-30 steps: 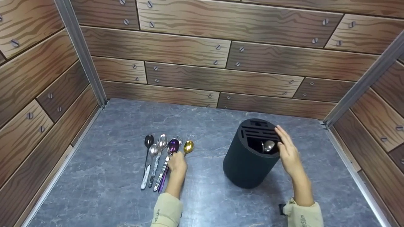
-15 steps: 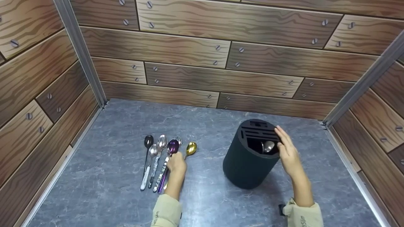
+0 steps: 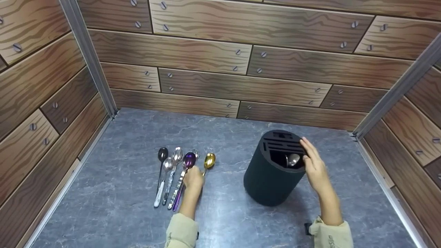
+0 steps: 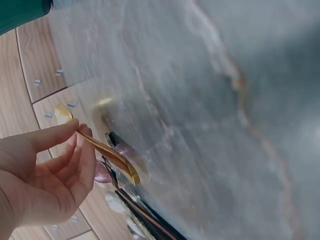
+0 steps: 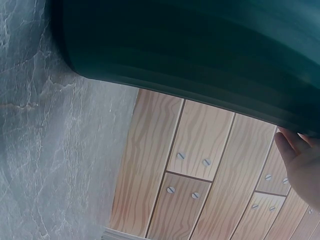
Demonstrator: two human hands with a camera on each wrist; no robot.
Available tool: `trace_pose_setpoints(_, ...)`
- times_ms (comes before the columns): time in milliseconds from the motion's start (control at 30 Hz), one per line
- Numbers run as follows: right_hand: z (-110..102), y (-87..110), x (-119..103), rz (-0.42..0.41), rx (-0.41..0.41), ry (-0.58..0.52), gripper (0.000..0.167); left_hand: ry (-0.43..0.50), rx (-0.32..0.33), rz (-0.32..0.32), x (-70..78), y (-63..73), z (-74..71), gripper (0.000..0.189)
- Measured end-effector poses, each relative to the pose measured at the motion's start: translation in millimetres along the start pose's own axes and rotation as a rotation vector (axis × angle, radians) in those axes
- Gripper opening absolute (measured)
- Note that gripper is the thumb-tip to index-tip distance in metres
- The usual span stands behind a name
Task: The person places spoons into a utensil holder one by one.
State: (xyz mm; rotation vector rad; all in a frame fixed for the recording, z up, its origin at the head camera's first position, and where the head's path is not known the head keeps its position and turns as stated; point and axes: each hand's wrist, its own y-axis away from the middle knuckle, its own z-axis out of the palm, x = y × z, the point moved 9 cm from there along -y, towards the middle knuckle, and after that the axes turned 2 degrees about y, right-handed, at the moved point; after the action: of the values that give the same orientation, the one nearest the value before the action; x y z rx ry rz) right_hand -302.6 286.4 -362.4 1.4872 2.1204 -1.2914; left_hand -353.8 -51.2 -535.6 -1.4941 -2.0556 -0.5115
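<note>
Though slender-handled, a glossy golden spoon (image 3: 209,160).

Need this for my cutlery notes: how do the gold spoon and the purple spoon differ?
The gold spoon is bright yellow; the purple spoon is dark violet. The left hand pinches the gold spoon, while the purple spoon lies among the other spoons. Both look shiny, with oval bowls.

The gold spoon (image 3: 209,160) looks like glossy metal; the dark holder (image 3: 270,186) is matt. The tabletop (image 3: 224,137) has a soft sheen; the sleeves (image 3: 182,229) are matt cloth.
</note>
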Motion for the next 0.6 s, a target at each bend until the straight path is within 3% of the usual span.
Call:
trace_pose_setpoints(133,0.2,-0.1,1.6,0.004,-0.001,0.005,0.041,0.084,-0.05,-0.033,-7.4,-2.4,9.1,0.008)
trace_pose_setpoints(233,1.1,0.2,7.5,0.002,-0.005,0.002,0.041,0.152,-0.108,-0.028,-21.9,-17.8,36.5,0.006)
trace_pose_setpoints(300,2.3,0.1,16.8,-0.003,-0.007,0.003,0.041,0.219,-0.092,0.052,-33.0,-31.5,59.9,0.007)
trace_pose_setpoints(367,3.7,-0.2,26.5,-0.012,-0.008,0.005,0.041,0.28,-0.129,0.064,-41.3,-41.7,79.7,0.009)
trace_pose_setpoints(400,4.3,-0.5,31.8,-0.017,-0.006,0.006,0.041,0.315,-0.141,0.077,-41.0,-41.7,81.9,0.008)
trace_pose_setpoints(467,5.3,-1.2,38.9,-0.027,-0.003,0.011,0.041,0.415,-0.167,0.095,-33.8,-32.2,72.5,0.006)
trace_pose_setpoints(533,5.6,-1.7,41.6,-0.035,0.001,0.008,0.041,0.466,-0.235,0.003,-33.2,-27.7,72.9,0.008)
trace_pose_setpoints(567,5.6,-1.7,42.1,-0.039,0.003,0.006,0.041,0.504,-0.236,0.005,-31.1,-23.8,68.0,0.008)
trace_pose_setpoints(600,5.8,-1.7,42.6,-0.04,0.004,0.004,0.041,0.569,-0.243,0.01,-33.1,-24.8,73.3,0.007)
